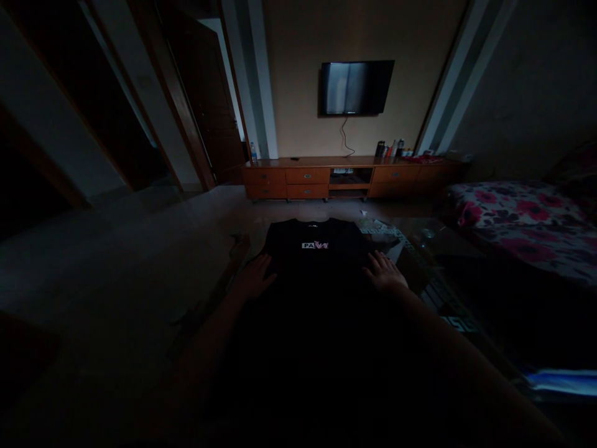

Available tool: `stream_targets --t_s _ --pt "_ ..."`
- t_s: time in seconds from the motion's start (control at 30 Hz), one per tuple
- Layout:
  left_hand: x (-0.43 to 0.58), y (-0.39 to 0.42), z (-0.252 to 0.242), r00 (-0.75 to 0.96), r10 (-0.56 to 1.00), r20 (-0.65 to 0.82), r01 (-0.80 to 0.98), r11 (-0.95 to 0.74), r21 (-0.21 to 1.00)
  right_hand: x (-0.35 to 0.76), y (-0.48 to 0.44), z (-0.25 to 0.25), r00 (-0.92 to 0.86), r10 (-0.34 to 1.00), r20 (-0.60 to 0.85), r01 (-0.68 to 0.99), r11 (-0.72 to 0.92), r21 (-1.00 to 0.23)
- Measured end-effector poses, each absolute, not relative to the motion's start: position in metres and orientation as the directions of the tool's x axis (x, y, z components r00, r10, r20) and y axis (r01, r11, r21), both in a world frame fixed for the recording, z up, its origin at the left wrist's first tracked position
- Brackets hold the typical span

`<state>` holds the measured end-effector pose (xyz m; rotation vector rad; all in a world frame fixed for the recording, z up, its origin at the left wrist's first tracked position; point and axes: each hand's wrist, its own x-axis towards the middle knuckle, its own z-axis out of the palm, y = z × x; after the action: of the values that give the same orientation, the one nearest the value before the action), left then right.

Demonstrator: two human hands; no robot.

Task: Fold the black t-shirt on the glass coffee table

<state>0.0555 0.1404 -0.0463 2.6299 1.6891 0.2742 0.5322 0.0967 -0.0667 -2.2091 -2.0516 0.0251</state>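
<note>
Dim room, and the big thing in play is the black T-shirt [317, 261], spread flat on a low glass worktop [438, 249] in front of the person. Its long axis runs straight away from the camera: collar at the far end toward the TV cabinet [349, 177], hem lost in shadow near the body, printed logo face up. By the look of it, this is the smoothing step before a fold. Both hands are flat on the cloth, fingers spread wide, gripping nothing: left hand [255, 279] at the shirt's left edge, right hand [385, 272] at its right edge, roughly level with each other. The next move would likely call for pinching an edge and carrying 1 side across toward the middle, keeping the cloth flat.
</note>
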Motion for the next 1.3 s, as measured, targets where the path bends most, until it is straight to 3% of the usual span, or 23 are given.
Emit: stream_targets --t_s 0.13,0.23,0.33,0.5,0.57,0.77,1.03,1.13,1.3 --pt "0.063 0.132 -0.034 0.376 0.884 0.276 0.913 -0.404 0.049 0.524 0.092 -0.056 0.073 0.981 0.181 0.995 -0.06 -0.08" --pt "0.068 0.11 -0.016 0.362 0.843 0.397 0.928 -0.364 -0.073 0.517 0.075 -0.041 0.059 0.942 0.331 0.998 -0.05 -0.038" --pt "0.063 0.077 0.001 0.47 0.796 0.382 0.883 -0.431 -0.187 0.521 0.051 -0.031 0.042 0.922 0.385 0.998 -0.022 -0.058" --pt "0.008 0.0 0.0 0.522 0.777 0.353 0.844 -0.531 -0.079 0.566 -0.022 -0.023 -0.021 0.904 0.427 0.967 0.126 -0.219" --pt "-0.024 -0.038 -0.01 0.56 0.754 0.343 0.811 -0.584 -0.04 0.59 -0.067 -0.024 -0.101 0.897 0.431 0.95 0.215 -0.226" --pt "-0.078 -0.126 -0.038 0.653 0.689 0.315 0.742 -0.665 -0.083 0.644 -0.187 -0.061 -0.434 0.847 0.306 0.893 0.451 0.018" --pt "-0.074 -0.127 -0.072 0.741 0.592 0.316 0.671 -0.636 -0.382 0.621 -0.203 -0.087 -0.596 0.758 0.265 0.802 0.541 0.253" --pt "-0.073 -0.12 -0.085 0.731 0.591 0.342 0.682 -0.607 -0.407 0.611 -0.203 -0.078 -0.553 0.796 0.245 0.833 0.518 0.195" --pt "-0.067 -0.122 -0.078 0.699 0.6 0.39 0.712 -0.636 -0.297 0.601 -0.209 -0.044 -0.423 0.893 0.156 0.888 0.443 -0.126"
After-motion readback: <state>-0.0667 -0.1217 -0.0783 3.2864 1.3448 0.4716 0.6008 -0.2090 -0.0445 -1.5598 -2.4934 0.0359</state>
